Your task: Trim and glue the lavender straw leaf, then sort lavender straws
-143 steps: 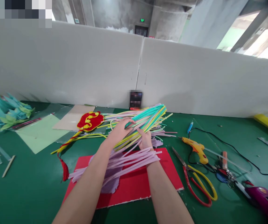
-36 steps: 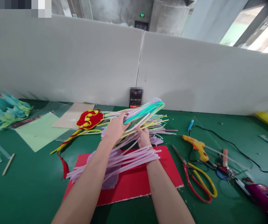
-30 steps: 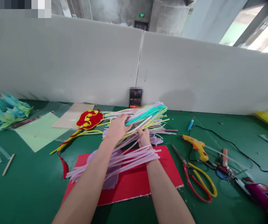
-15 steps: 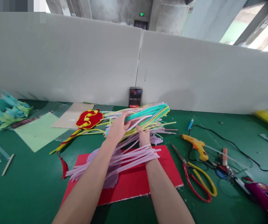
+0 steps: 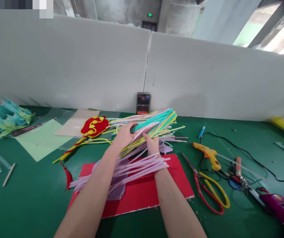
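My left hand (image 5: pixel 124 136) is closed round a thick bundle of teal, yellow and lilac pipe cleaners (image 5: pixel 158 121), held just above the green table (image 5: pixel 33 198). My right hand (image 5: pixel 152 144) pinches a lilac strand at the near side of that bundle. A sheaf of lilac pipe cleaners (image 5: pixel 132 168) lies across my right wrist and over a red sheet (image 5: pixel 144 195). A lilac fuzzy shape (image 5: pixel 117 191) rests on the red sheet under my left forearm.
Red-and-yellow scissors (image 5: pixel 210 190), an orange glue gun (image 5: pixel 207 155) with a black cord, a blue pen (image 5: pixel 201 133) and a purple tool (image 5: pixel 275 205) lie right. A red-and-yellow ornament (image 5: pixel 93 127), pale sheets (image 5: pixel 40 140) and teal paper shapes (image 5: pixel 3 115) lie left. White boards (image 5: pixel 206 79) stand behind.
The bundle in my left hand has dipped and risen slightly over the last second, and my right fingers have shifted along its near side. Nothing else on the table has moved.
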`<act>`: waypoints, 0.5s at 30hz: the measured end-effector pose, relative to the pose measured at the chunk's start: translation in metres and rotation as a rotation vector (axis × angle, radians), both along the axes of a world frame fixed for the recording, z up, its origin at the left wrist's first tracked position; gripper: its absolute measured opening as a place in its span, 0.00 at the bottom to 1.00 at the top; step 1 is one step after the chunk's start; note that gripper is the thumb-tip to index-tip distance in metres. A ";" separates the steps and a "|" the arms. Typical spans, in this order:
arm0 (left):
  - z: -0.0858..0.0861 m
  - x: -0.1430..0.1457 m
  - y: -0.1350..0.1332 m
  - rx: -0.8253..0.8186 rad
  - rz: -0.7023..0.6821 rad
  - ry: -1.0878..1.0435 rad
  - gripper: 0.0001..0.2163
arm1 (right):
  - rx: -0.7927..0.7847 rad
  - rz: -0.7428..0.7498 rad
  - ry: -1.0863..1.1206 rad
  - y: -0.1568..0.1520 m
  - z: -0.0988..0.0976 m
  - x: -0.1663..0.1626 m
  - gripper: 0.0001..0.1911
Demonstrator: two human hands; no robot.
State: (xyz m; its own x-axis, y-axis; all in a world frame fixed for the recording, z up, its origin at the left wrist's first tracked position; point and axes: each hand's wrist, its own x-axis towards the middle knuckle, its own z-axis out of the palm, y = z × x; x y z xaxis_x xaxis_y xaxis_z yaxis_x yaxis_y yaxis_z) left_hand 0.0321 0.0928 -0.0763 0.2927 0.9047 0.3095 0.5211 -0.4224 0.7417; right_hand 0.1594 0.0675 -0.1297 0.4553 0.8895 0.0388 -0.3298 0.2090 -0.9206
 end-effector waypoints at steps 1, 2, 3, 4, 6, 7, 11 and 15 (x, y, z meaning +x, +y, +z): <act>0.001 0.000 -0.001 -0.014 -0.008 -0.013 0.17 | 0.001 -0.004 0.003 -0.001 0.001 0.000 0.13; 0.001 0.000 -0.001 -0.032 -0.010 -0.039 0.17 | 0.003 -0.008 0.008 -0.001 0.001 0.000 0.13; 0.001 -0.001 -0.002 -0.051 -0.004 -0.072 0.17 | 0.007 -0.011 0.015 -0.002 0.002 -0.001 0.12; 0.001 -0.001 -0.002 -0.075 0.008 -0.104 0.16 | 0.009 -0.012 0.022 -0.002 0.002 -0.001 0.11; 0.000 -0.001 -0.002 -0.124 0.056 -0.139 0.15 | 0.011 -0.011 0.037 -0.002 0.001 -0.001 0.09; 0.000 -0.001 -0.002 -0.146 0.081 -0.144 0.14 | 0.009 -0.009 0.044 -0.002 0.000 -0.001 0.09; 0.003 -0.001 -0.002 -0.200 0.120 -0.157 0.13 | 0.005 -0.008 0.068 0.001 -0.007 0.001 0.11; 0.007 -0.001 -0.003 -0.220 0.112 -0.153 0.12 | 0.005 0.008 0.101 0.000 -0.008 0.000 0.16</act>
